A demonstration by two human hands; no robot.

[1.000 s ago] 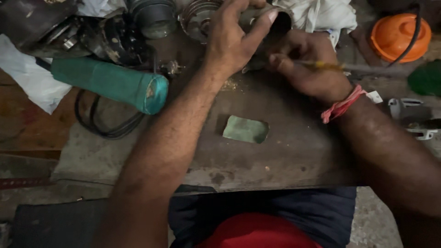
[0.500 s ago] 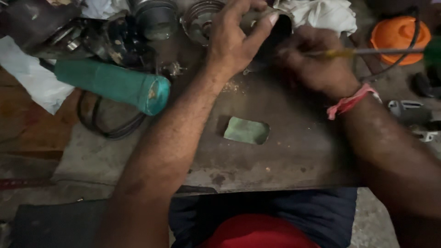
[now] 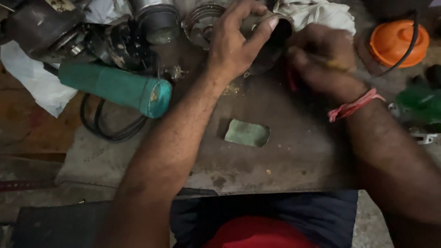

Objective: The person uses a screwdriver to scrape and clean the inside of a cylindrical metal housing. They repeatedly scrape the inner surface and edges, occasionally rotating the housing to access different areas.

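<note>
My left hand (image 3: 236,43) grips a dark metal cylindrical part (image 3: 275,34) at the far middle of the worn workbench (image 3: 285,156), thumb along its rim. My right hand (image 3: 321,62), with a pink thread band at the wrist, is closed around a thin yellowish-handled tool (image 3: 337,66) pressed against the side of that part. The tool's tip is hidden by my fingers. A small pale green scrap (image 3: 246,133) lies on the bench between my forearms.
A teal-bodied power tool (image 3: 117,87) with a black cable lies at left among dark metal motor parts (image 3: 151,20). White cloth (image 3: 321,14) sits behind my hands. An orange round cap (image 3: 397,41) and a green object (image 3: 420,103) are at right.
My right hand has shifted and turned against the cylindrical part, so the yellow tool handle shows less. My left hand keeps its grip.
</note>
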